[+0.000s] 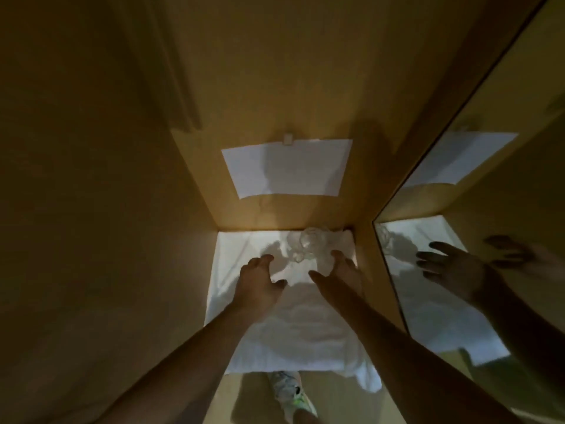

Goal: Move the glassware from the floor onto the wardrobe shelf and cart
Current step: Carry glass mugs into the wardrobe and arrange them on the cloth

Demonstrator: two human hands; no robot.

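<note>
Reaching into the wooden wardrobe [91,209], both bare arms are extending over a shelf that is lying under a white cloth [232,270]. The left hand [260,280] is hovering at about 9 o'clock from the glassware, its fingers loosely spread and its thumb sticking out toward the middle, holding nothing. The clear glassware [301,244] is sitting on the cloth near the back wall of the compartment, at roughly 12 o'clock from the gap between the two hands, just beyond the fingertips; blur is hiding its exact shape and whether it is one piece or several. The right hand [339,275] is hovering at about 4 o'clock from the glass, fingers spread and relaxed, gripping nothing. A white paper sheet [287,168] is hanging on the back wall above. A mirror panel [458,270] at 3 o'clock is reflecting a hand and the cloth. A sneaker [290,393] is showing at 6 o'clock on the floor.
</note>
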